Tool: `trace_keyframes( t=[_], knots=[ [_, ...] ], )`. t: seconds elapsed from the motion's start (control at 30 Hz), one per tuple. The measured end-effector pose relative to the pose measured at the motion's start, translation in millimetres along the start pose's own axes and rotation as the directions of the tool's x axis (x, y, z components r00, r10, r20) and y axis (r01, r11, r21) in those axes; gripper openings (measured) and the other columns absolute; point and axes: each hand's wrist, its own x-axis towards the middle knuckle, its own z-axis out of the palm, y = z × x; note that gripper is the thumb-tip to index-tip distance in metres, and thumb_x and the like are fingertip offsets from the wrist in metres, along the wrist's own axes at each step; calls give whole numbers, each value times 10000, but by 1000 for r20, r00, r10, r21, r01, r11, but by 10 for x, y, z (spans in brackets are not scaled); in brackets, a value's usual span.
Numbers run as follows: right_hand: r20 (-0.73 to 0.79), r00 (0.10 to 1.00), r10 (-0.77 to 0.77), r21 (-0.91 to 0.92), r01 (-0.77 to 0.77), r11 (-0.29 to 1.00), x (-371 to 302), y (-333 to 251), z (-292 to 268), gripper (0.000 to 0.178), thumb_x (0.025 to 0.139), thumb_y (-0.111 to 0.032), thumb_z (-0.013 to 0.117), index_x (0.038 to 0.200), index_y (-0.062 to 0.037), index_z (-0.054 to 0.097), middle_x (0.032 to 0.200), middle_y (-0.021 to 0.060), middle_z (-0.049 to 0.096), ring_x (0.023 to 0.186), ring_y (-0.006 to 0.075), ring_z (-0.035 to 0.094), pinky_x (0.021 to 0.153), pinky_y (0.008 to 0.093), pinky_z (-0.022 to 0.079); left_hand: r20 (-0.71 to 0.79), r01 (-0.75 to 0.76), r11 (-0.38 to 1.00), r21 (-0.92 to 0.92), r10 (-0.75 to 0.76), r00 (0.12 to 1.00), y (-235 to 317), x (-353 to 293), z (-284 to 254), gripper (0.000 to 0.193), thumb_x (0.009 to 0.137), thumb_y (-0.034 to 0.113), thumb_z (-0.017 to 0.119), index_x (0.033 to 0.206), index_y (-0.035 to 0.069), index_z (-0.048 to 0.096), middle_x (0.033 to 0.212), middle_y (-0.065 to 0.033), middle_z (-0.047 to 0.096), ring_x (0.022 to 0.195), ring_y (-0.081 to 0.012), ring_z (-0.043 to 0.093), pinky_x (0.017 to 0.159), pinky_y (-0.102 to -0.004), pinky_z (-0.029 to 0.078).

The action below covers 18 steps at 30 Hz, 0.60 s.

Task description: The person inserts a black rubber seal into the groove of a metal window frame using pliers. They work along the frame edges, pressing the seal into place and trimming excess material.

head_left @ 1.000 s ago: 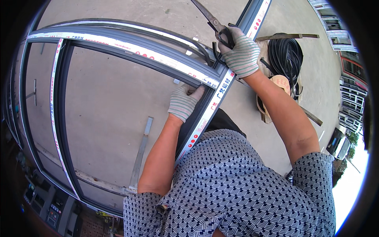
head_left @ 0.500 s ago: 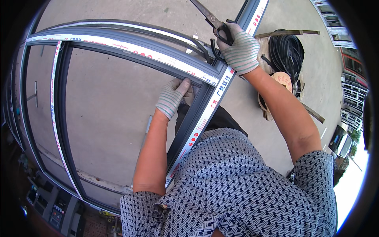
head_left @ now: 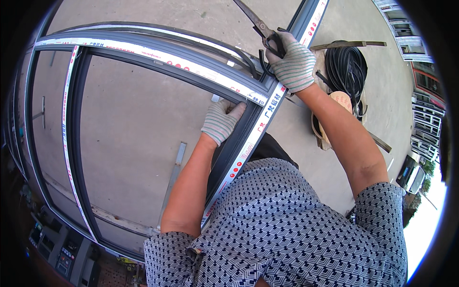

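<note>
A dark grey metal window frame point(head_left: 191, 72) with white printed protective tape spreads in front of me. My left hand point(head_left: 221, 120), in a striped knit glove, is closed at the inner corner of the frame. Its thumb presses into the corner; the other fingertips are partly hidden by the bar. Over the outside of that corner, my gloved right hand point(head_left: 295, 67) grips the handles of dark scissors point(head_left: 261, 27), blades pointing up and left. A black rubber strip point(head_left: 263, 64) curls beside the right hand, its end sticking up near the scissor handles.
On the floor at right lie a coil of black rubber strip point(head_left: 345, 71), wooden sticks point(head_left: 377, 44) and a round tan reel point(head_left: 340, 103). A metal bar point(head_left: 178, 162) shows through the frame opening. Machinery point(head_left: 67, 256) stands at lower left, and stacked frames point(head_left: 425, 119) at far right.
My left hand has slid right along the bar into the corner, uncovering the metal bar below. My right hand and the scissors have barely shifted.
</note>
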Motion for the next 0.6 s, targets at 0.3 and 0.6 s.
trace_keyframes(
  t=[0.3,0.6],
  knots=[
    [67,996,65,14,-66,998,307,-380,-75,341,824,-182,724,1134,-52,666,877,156,706,777,320,706,694,373,560,-93,-9,1000,-28,6,996,235,-172,-285,390,947,328,707,978,-60,696,734,-71,679,643,-101,602,597,-273,491],
    [114,975,191,378,-220,899,718,-1466,1043,286,885,-158,708,1111,6,645,893,141,732,820,203,729,755,308,566,-370,-171,978,-121,116,922,128,-401,-1835,308,966,273,692,1061,-19,711,809,-30,667,685,-78,578,621,-261,494]
  ],
)
